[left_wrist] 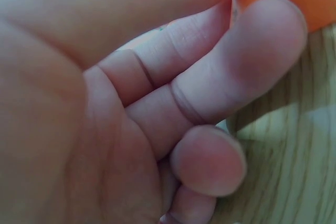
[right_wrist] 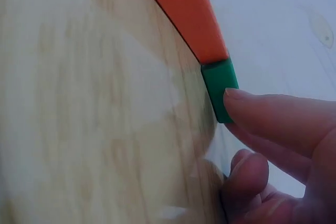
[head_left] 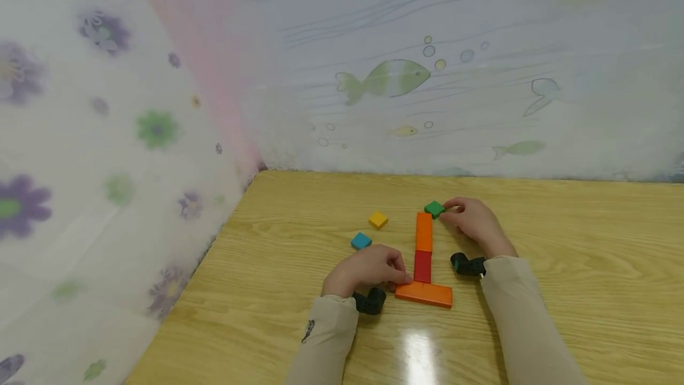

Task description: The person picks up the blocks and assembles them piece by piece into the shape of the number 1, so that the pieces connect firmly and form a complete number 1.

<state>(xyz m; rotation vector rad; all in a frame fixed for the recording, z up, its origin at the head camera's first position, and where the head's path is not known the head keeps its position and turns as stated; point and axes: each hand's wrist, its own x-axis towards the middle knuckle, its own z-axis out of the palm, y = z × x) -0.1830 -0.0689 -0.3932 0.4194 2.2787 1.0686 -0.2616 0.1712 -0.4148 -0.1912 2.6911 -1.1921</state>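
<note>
Near the front of the layout lies a crosswise orange block (head_left: 424,294). My left hand (head_left: 369,267) holds its left end with the fingertips, and the orange block (left_wrist: 320,1) fills the corner of the left wrist view. Behind it, a red block (head_left: 423,267) and a second orange block (head_left: 424,232) form a line running away from me. At the far end of that line, my right hand (head_left: 472,223) pinches a small green block (head_left: 434,209) between thumb and finger. In the right wrist view the green block (right_wrist: 218,85) meets the end of the orange block (right_wrist: 184,11).
A yellow block (head_left: 378,220) and a blue block (head_left: 361,240) lie left of the line, the blue one close beyond my left hand. Everything rests on a wooden table (head_left: 598,290). Behind it stands a wall with fish drawings (head_left: 398,78); a flowered wall (head_left: 107,135) borders the left side.
</note>
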